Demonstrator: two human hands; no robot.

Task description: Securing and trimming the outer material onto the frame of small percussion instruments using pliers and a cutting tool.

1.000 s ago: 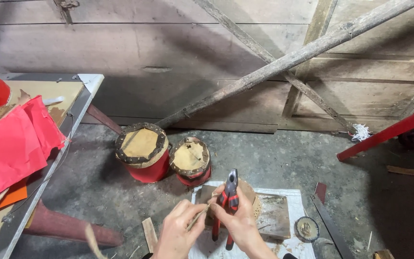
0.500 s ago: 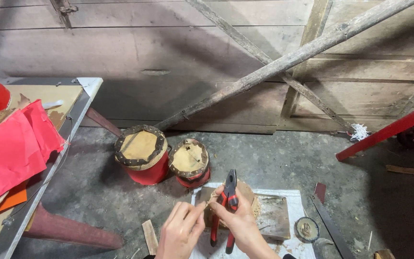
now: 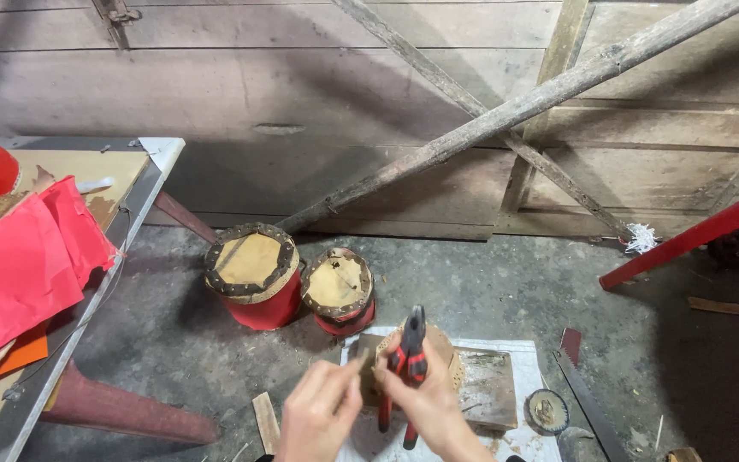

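Down on the floor before me, my right hand [image 3: 425, 402] is clamped around red-handled pliers [image 3: 405, 368], nose up, over a small round drum frame [image 3: 438, 351] on a white sheet [image 3: 519, 436]. My left hand [image 3: 318, 415] pinches the frame's edge, fingers together. Two red drums [image 3: 254, 274] stand just behind; red cloth [image 3: 19, 274] lies on the desk [image 3: 143, 180] to my left.
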